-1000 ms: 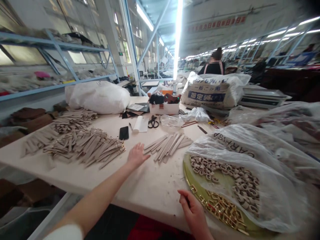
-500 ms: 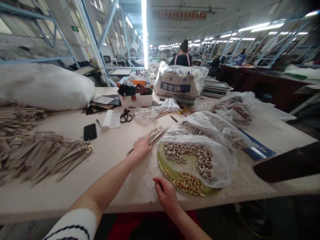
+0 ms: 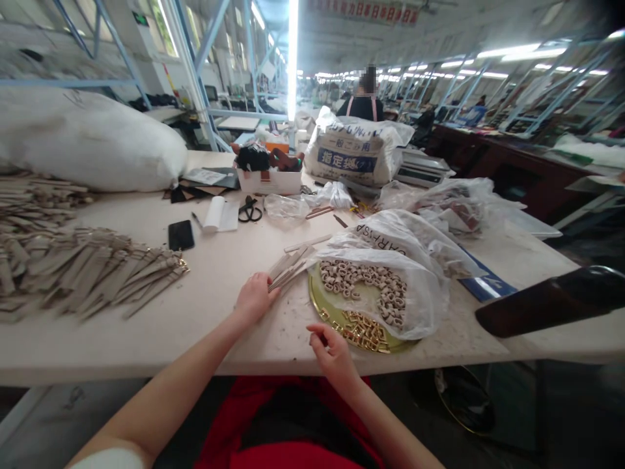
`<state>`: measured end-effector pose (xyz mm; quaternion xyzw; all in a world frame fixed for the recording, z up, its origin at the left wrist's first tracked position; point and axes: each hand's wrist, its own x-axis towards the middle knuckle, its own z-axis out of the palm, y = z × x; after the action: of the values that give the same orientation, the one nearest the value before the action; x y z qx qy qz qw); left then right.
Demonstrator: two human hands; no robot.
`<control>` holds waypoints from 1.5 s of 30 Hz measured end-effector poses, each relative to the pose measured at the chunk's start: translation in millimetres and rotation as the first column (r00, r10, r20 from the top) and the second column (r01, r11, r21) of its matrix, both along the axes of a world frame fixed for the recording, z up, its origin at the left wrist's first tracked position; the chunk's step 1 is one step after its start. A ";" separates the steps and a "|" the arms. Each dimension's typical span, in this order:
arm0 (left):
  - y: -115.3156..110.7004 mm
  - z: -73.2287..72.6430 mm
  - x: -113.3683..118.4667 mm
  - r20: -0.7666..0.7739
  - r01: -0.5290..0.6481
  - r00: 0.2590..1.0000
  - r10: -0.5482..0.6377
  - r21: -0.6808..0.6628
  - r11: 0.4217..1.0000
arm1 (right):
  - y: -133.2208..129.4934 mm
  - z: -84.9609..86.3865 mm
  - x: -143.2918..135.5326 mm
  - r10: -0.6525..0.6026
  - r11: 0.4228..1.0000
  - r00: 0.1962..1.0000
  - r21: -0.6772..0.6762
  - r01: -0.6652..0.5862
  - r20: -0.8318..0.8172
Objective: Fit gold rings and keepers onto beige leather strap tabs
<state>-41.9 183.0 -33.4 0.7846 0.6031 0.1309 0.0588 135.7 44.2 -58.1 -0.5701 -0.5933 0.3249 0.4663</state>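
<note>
A: Left hand (image 3: 254, 298)?
B: Arm stretched forward over the table (image 3: 219, 273), palm down. Fingers curled together, closed on the near ends of a small bundle of tan strips (image 3: 289, 266). The strips fan out away from the hand, lying on the table just left of the round tray (image 3: 317, 303).

A: Right hand (image 3: 332, 350)?
B: Near the table's front edge, wrist bent, fingers curled in, thumb against forefinger. Looks like a pinch; what it pinches is too small to tell. It sits just beside the gold buckles (image 3: 364, 331) on the tray's near side.

A: Else on the tray?
B: Beige loops (image 3: 366, 283) in an arc, half under a clear plastic bag (image 3: 415, 260).

A: Further left?
B: Large heap of strips (image 3: 88, 270), well apart from both hands. A black phone (image 3: 180, 234) behind it.
</note>
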 end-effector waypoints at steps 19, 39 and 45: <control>-28.3 39.8 10.0 0.005 0.076 0.997 -0.076 -0.051 0.996 | 6.8 3.9 -4.6 -0.006 0.980 0.968 -0.192 -0.044 -0.252; -83.6 33.3 57.4 0.564 0.642 0.377 0.735 -0.731 0.231 | 52.8 37.1 97.3 -0.184 0.959 0.912 -0.135 0.248 0.367; -75.2 33.2 56.5 0.501 0.622 0.321 0.804 -0.751 0.219 | 98.2 26.6 127.2 0.017 0.963 0.640 -0.184 0.196 0.768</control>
<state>14.6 107.9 -0.2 0.2497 0.4325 0.1529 0.8527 262.9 142.5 -31.5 -0.7367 -0.6589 0.1027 0.1124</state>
